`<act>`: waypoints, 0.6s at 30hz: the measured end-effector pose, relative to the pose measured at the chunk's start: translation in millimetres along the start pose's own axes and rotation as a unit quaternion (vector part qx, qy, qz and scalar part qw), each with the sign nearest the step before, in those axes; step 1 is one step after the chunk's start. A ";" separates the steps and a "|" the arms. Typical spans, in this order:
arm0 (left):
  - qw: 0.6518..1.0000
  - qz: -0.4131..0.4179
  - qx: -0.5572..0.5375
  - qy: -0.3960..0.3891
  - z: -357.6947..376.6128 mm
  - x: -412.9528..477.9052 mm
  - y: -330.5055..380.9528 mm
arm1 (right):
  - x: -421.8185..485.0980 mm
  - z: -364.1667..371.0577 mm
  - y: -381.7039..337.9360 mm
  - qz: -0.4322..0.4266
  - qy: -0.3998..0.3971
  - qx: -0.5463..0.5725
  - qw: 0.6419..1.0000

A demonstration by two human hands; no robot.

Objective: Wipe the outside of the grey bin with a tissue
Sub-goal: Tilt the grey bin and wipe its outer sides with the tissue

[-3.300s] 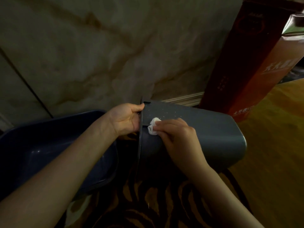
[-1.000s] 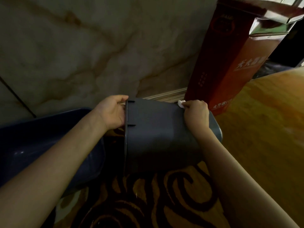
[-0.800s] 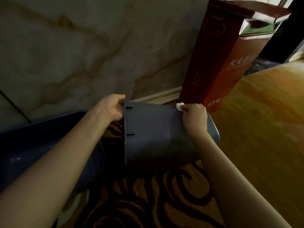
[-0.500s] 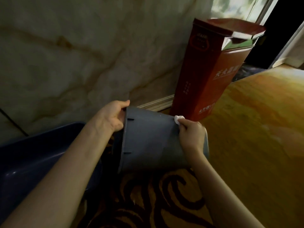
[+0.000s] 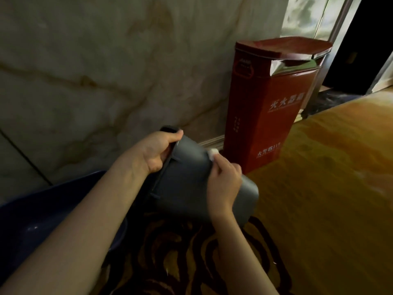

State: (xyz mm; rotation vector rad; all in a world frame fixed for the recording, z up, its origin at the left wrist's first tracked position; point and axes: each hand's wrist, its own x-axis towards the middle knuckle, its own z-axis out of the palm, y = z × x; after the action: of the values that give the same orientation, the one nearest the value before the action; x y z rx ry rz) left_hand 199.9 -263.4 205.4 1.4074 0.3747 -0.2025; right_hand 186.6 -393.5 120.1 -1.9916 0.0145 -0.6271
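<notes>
Left hand (image 5: pixel 156 152) grips grey bin (image 5: pixel 187 186) rim; right hand (image 5: pixel 223 182) presses tissue (image 5: pixel 213 153) on side.

- A tall red box (image 5: pixel 274 107) with white printed characters stands upright on the floor against the wall, its top flap tilted open.
- A marble-patterned wall (image 5: pixel 95 71) with brown veins fills the background.
- A dark blue basin (image 5: pixel 27 220) sits low at the left edge.
- A rug (image 5: pixel 191 262) with dark swirls on brown lies at the bottom.
- An orange-brown floor (image 5: pixel 329 199) spreads to the right.
- A window (image 5: pixel 306 15) shows at upper right.
</notes>
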 end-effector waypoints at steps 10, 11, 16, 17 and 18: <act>0.991 0.035 0.091 -0.095 -21.1 -3.9 -27.1 | -10.7 -40.8 103.8 0.330 -0.039 -0.005 0.943; 0.990 0.036 0.095 -0.101 -22.0 -3.8 -28.1 | -11.4 -41.9 103.0 0.336 -0.033 0.001 0.941; 0.992 0.037 0.076 -0.094 -33.8 -4.5 -27.4 | -12.2 -30.1 55.6 0.282 -0.063 0.062 0.955; 0.992 0.038 0.076 -0.096 -34.9 -5.2 -27.8 | -14.5 -24.8 38.5 0.252 -0.077 0.079 0.961; 0.991 0.039 0.077 -0.099 -35.3 -5.9 -28.1 | -16.8 -18.9 21.6 0.217 -0.092 0.093 0.967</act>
State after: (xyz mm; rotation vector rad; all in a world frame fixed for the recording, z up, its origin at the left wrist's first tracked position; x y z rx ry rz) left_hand 179.6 -233.6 177.6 1.5352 0.1417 -0.3091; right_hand 169.3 -415.2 101.8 -1.7775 0.2636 -0.1537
